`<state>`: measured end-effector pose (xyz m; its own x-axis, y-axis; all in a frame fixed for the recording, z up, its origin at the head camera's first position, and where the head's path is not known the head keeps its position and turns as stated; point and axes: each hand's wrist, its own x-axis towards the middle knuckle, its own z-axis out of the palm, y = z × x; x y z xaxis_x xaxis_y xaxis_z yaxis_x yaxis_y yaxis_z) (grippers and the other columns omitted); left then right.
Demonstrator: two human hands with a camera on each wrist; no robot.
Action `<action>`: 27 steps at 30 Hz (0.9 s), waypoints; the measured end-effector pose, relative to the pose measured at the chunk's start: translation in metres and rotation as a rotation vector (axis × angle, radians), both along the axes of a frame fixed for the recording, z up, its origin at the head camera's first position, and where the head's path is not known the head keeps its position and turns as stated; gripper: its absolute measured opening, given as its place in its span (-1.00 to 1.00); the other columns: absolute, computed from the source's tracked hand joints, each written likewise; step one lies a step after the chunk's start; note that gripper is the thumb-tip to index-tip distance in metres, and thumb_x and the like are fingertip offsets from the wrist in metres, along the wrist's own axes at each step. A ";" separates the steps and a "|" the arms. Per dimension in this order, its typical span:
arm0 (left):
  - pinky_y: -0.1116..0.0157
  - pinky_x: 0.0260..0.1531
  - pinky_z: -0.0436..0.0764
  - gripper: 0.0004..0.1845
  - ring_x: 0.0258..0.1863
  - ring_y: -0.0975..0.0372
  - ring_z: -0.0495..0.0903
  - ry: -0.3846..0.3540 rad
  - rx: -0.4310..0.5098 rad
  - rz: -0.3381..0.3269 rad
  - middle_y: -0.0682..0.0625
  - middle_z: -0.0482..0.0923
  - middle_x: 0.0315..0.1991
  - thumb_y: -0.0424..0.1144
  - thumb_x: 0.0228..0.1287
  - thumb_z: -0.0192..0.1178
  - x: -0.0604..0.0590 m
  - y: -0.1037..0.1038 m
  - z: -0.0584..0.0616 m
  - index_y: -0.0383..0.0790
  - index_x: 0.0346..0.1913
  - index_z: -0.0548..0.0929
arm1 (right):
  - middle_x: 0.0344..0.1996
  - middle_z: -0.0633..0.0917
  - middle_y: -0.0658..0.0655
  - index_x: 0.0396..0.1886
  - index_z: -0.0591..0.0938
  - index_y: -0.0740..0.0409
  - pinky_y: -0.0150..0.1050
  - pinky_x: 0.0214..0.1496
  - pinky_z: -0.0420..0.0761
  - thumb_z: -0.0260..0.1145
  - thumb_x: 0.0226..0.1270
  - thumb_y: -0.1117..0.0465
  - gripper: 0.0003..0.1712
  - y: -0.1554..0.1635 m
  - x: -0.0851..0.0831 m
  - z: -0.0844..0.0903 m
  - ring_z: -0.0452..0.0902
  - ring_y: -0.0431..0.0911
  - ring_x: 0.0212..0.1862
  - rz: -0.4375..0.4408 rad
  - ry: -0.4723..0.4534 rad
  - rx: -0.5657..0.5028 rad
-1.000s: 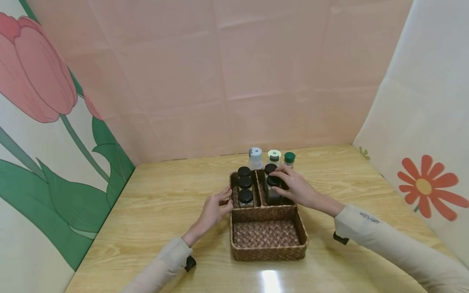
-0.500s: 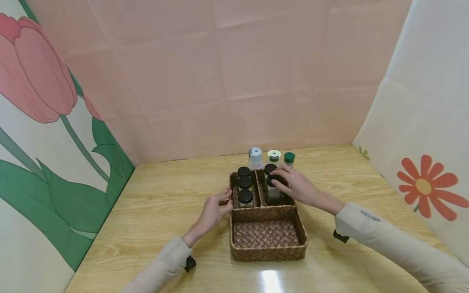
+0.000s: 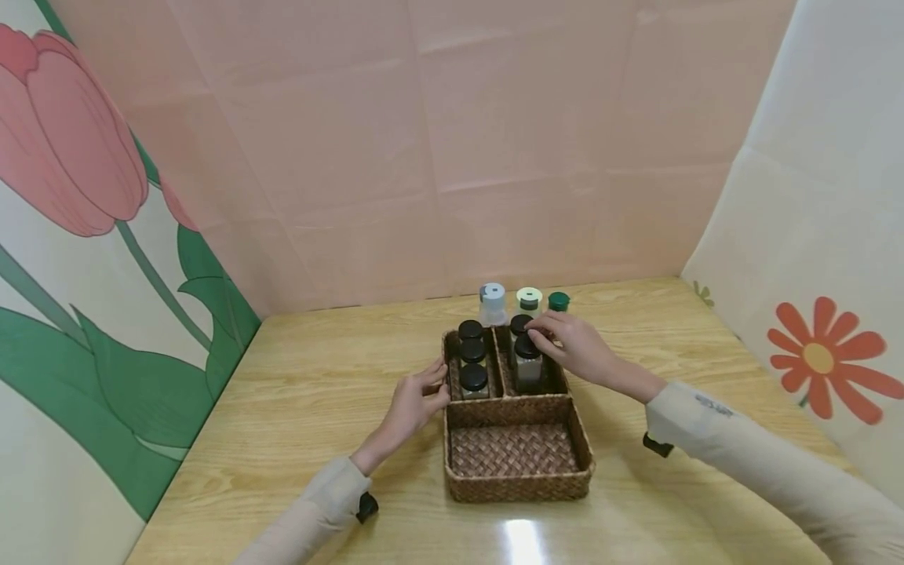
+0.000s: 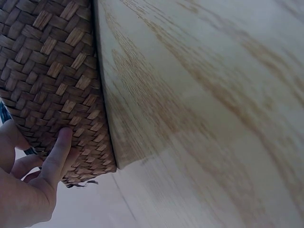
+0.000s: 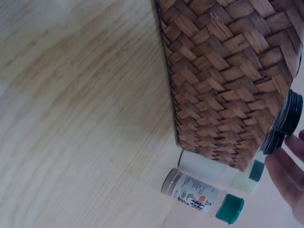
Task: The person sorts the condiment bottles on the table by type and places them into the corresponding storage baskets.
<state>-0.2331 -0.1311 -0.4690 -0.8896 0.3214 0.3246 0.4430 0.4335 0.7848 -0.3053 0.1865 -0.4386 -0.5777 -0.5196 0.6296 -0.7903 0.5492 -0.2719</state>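
A woven basket (image 3: 519, 492) with three compartments stands on the wooden table (image 3: 318, 408). Its back left compartment holds three black-capped jars (image 3: 473, 377). Two more jars stand in the back right one, the front jar (image 3: 526, 362) upright. My right hand (image 3: 544, 339) hovers over that compartment with relaxed fingers, its fingertips (image 5: 280, 168) at the jar's black cap (image 5: 287, 114). My left hand (image 3: 432, 382) holds the basket's left wall (image 4: 52, 71), one finger (image 4: 59, 152) flat on the outside and the others at the rim.
Behind the basket stand a grey-capped bottle (image 3: 492, 302), a cream-capped bottle (image 3: 528, 300) and a green-capped bottle (image 3: 558, 300). The basket's front compartment (image 3: 512, 449) holds nothing. Patterned screens close in the table at the left, back and right.
My right hand has loosened from around the front jar and drawn back and to the right, leaving the jar standing in its compartment. The left hand has not moved.
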 end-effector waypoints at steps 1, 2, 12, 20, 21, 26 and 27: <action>0.46 -0.62 0.51 -0.56 -0.05 0.04 0.69 0.002 -0.002 0.001 -0.26 0.30 0.38 -0.49 0.35 0.13 0.000 0.000 0.000 -0.52 0.27 0.45 | -0.33 0.64 0.00 -0.09 0.71 0.23 -0.25 -0.45 0.54 0.30 0.40 0.29 -0.83 0.001 -0.001 0.000 0.52 -0.22 -0.39 -0.004 0.012 -0.001; 0.46 -0.61 0.51 -0.56 -0.05 0.05 0.69 0.003 -0.003 0.002 -0.26 0.31 0.38 -0.49 0.35 0.14 0.000 0.000 0.000 -0.52 0.27 0.46 | -0.34 0.64 0.00 -0.10 0.72 0.24 -0.24 -0.45 0.54 0.30 0.39 0.29 -0.84 0.001 -0.003 0.001 0.53 -0.21 -0.40 -0.008 0.024 -0.002; 0.45 -0.77 0.32 -0.56 -0.14 0.09 0.72 0.000 -0.001 -0.008 -0.26 0.30 0.38 -0.48 0.36 0.13 0.001 -0.001 0.000 -0.49 0.28 0.46 | -0.37 0.62 0.07 -0.23 0.72 0.23 -0.12 -0.45 0.57 0.40 0.27 0.35 -0.91 0.013 -0.022 0.003 0.57 -0.05 -0.37 -0.110 0.128 -0.017; 0.45 -0.77 0.32 -0.56 -0.13 0.08 0.72 -0.004 0.003 -0.007 -0.27 0.30 0.38 -0.48 0.37 0.12 0.000 -0.001 0.000 -0.49 0.28 0.46 | -0.31 0.64 0.17 -0.28 0.71 0.23 0.02 -0.35 0.53 0.41 0.27 0.32 -0.93 0.020 -0.037 0.002 0.52 0.08 -0.26 -0.177 0.146 -0.012; 0.45 -0.77 0.32 -0.56 -0.12 0.08 0.72 -0.003 0.003 -0.006 -0.26 0.30 0.38 -0.48 0.36 0.13 0.000 -0.001 0.000 -0.50 0.28 0.46 | -0.30 0.64 0.17 -0.28 0.70 0.23 0.03 -0.34 0.52 0.41 0.27 0.31 -0.93 0.021 -0.039 0.001 0.51 0.09 -0.25 -0.185 0.144 -0.013; 0.46 -0.76 0.33 -0.57 -0.13 0.10 0.72 0.002 0.005 -0.002 -0.26 0.30 0.38 -0.47 0.36 0.13 0.000 0.000 -0.001 -0.50 0.27 0.47 | -0.22 0.62 0.25 -0.21 0.69 0.29 0.08 -0.28 0.52 0.41 0.27 0.31 -0.86 0.026 -0.045 -0.005 0.50 0.15 -0.18 -0.208 0.114 -0.009; 0.46 -0.76 0.33 -0.57 -0.14 0.10 0.72 0.004 0.007 -0.001 -0.25 0.31 0.38 -0.47 0.36 0.13 0.000 0.000 -0.001 -0.50 0.27 0.47 | -0.19 0.60 0.27 -0.19 0.68 0.31 0.09 -0.27 0.52 0.41 0.28 0.31 -0.84 0.027 -0.047 -0.005 0.49 0.16 -0.17 -0.214 0.101 -0.005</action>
